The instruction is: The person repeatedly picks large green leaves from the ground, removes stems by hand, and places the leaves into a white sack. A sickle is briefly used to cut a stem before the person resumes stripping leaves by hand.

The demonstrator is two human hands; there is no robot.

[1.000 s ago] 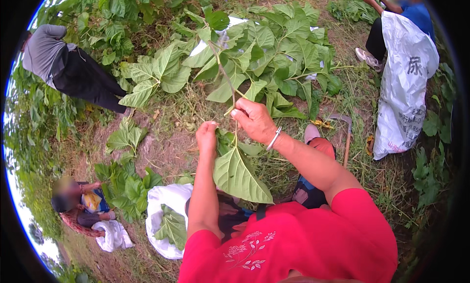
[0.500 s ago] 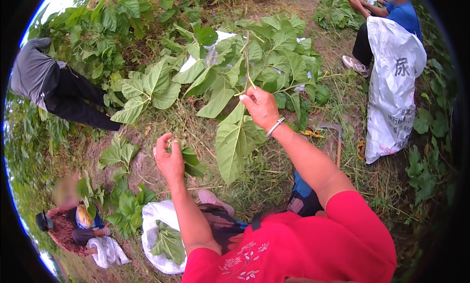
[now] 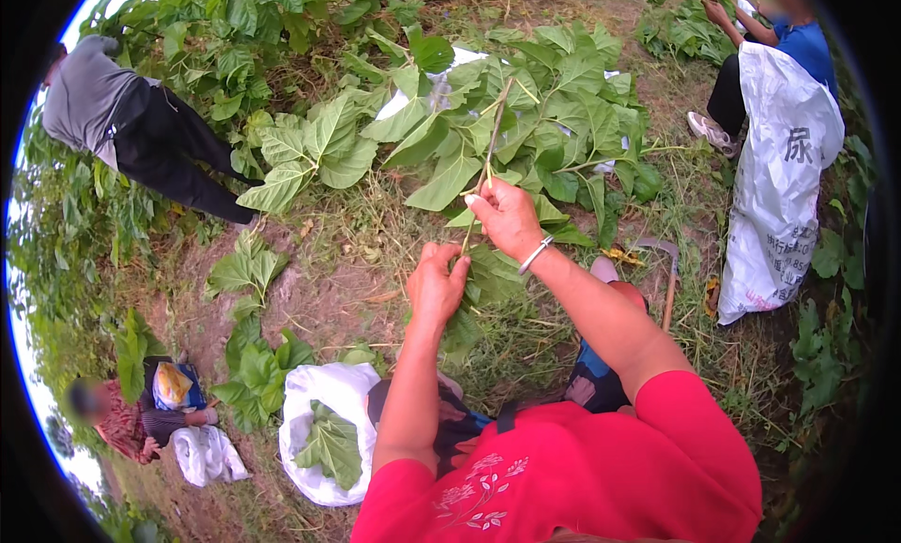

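Note:
My right hand (image 3: 510,222), with a silver bangle at the wrist, is closed round a leafy branch (image 3: 495,125) whose mostly bare stem points up and away. Just below it, my left hand (image 3: 436,282) pinches a leaf stalk (image 3: 466,243) close to the stem. A broad green leaf (image 3: 496,278) hangs under both hands, and more leaf shows below the left fingers, partly hidden. Beyond my hands lies a heap of cut leafy branches (image 3: 572,107) over some white material. Near my left forearm stands an open white sack (image 3: 298,393) with leaves (image 3: 333,444) inside.
A sickle (image 3: 670,280) lies on the grass to the right. One person (image 3: 798,50) sits at far right behind a long white sack (image 3: 779,196). Another (image 3: 141,111) bends at far left; a third (image 3: 122,416) sits at lower left beside a white bag (image 3: 208,456).
My left hand has moved right and up from beside the branch and closed on a leaf stalk near my right hand. The branch's top has tilted rightward. The view has shifted slightly.

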